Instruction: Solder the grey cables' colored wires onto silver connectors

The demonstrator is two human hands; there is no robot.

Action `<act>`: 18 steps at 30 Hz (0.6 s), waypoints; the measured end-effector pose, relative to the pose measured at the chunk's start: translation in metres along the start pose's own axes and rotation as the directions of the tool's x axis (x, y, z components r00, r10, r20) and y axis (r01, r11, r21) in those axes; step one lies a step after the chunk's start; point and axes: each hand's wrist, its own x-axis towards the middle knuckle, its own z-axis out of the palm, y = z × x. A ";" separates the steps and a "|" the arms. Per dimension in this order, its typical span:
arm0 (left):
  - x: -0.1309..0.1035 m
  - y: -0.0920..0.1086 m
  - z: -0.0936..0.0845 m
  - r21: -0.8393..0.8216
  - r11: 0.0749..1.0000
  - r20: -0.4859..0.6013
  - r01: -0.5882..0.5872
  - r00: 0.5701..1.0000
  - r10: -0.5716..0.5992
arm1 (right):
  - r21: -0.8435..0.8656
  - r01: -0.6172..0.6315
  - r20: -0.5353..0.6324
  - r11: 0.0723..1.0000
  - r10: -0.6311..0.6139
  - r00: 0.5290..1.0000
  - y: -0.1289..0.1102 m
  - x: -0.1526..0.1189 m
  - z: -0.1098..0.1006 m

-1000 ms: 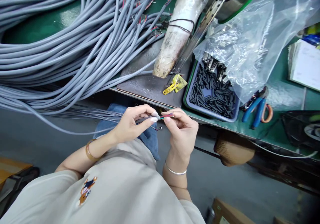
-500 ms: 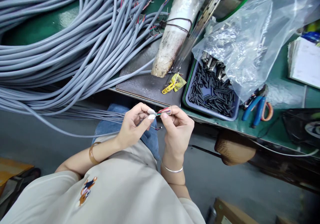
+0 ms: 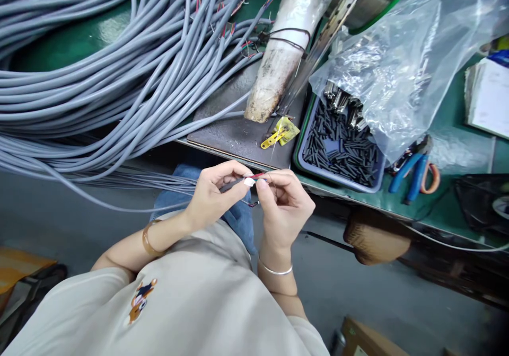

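Over my lap, close to the bench edge, my two hands meet at the end of a grey cable (image 3: 227,185). My left hand (image 3: 217,194) is closed, thumb and fingers pinching the cable near its stripped end. Thin coloured wires (image 3: 259,176), red the clearest, come out of that end. The fingertips of my right hand (image 3: 284,205) are closed on these wires, which partly hide behind the thumb and fingers. Just below the hands, another cable end with small dark wires (image 3: 252,204) sticks out.
A big bundle of grey cables (image 3: 119,91) covers the bench's left side. Beyond my hands are a wrapped white roll (image 3: 274,64) and a yellow tool (image 3: 274,138). Rightward stand a bin of black tubes (image 3: 379,184), a clear plastic bag (image 3: 413,64) and blue-handled pliers (image 3: 415,178).
My left fingertips have shifted right along the cable toward the wires, so less of the coloured wire shows between the hands. My right hand keeps its pinch. The whole view shifted slightly.
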 end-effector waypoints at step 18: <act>0.004 0.002 -0.005 0.037 0.999 -0.017 -0.019 1.000 0.020 | -0.033 -0.037 0.086 0.999 0.039 0.996 -0.005 0.004 -0.007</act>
